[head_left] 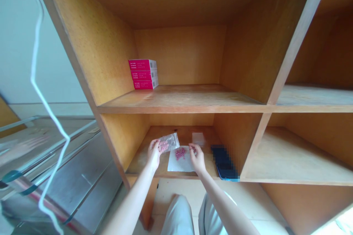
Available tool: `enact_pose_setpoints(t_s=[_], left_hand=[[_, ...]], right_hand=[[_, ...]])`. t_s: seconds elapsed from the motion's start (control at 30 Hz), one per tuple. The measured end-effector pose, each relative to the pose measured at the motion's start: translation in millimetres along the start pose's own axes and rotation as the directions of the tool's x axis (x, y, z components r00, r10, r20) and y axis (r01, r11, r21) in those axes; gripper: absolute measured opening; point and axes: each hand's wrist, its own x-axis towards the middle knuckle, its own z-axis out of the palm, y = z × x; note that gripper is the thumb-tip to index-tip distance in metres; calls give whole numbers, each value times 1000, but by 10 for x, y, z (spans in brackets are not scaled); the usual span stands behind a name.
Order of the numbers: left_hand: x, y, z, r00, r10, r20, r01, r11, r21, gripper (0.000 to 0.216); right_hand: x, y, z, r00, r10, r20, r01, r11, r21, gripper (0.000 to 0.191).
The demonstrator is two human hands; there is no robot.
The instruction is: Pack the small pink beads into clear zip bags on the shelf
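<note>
Left fingers (157, 147) pinching plastic bag (170, 142), right fingers (194, 150) narrow over paper sheet (179, 162) near shelf edge (146, 174)

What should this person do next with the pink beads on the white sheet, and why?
Probably the right hand should push the loose pink beads toward the clear plastic bag in the left hand, since the bag is held right beside them.

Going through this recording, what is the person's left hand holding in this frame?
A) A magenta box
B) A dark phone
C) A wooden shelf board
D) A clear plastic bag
D. The left hand grips the corner of a clear plastic bag, which extends from the hand towards the back of the lower shelf.
</note>
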Motion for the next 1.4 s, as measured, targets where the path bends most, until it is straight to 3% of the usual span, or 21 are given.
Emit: enact_pose_setpoints(t_s=[0.07, 0.2, 0.37, 0.47, 0.53, 0.7, 0.9, 1.1, 1.4], left_hand=[[-81, -67, 0, 999, -32, 13, 31, 999, 9, 24], [-181, -180, -16, 996, -84, 5, 84, 995, 60, 26], [-232, -250, -79, 988, -151, -35, 152, 987, 50, 31], [-231, -279, -146, 996, -90, -21, 91, 995, 39, 46], [-220, -297, -192, 998, -54, 12, 53, 995, 85, 41], [-198, -312, -232, 999, -21, 37, 9, 954, 299, 12], [-219, -262, -132, 998, -8, 62, -14, 938, 346, 20], [-224, -205, -62, 993, 48, 112, -91, 903, 419, 30], [-216, -215, -100, 994, 41, 99, -79, 905, 419, 24]], right_hand=[[14, -140, 70, 993, 103, 50, -107, 991, 80, 33], [27, -387, 193, 925, 250, 286, -315, 926, 209, 37], [27, -463, 248, 896, 262, 357, -364, 896, 256, 33], [35, -411, 293, 876, 290, 385, -400, 883, 245, 31], [38, -375, 339, 870, 303, 389, -414, 877, 242, 30], [33, -395, 422, 890, 271, 366, -362, 909, 207, 25], [28, -534, 411, 918, 129, 376, -138, 990, -1, 16], [31, -621, 396, 893, 5, 449, 31, 997, -73, 17], [60, -664, 342, 856, 63, 514, -61, 998, -20, 20]])
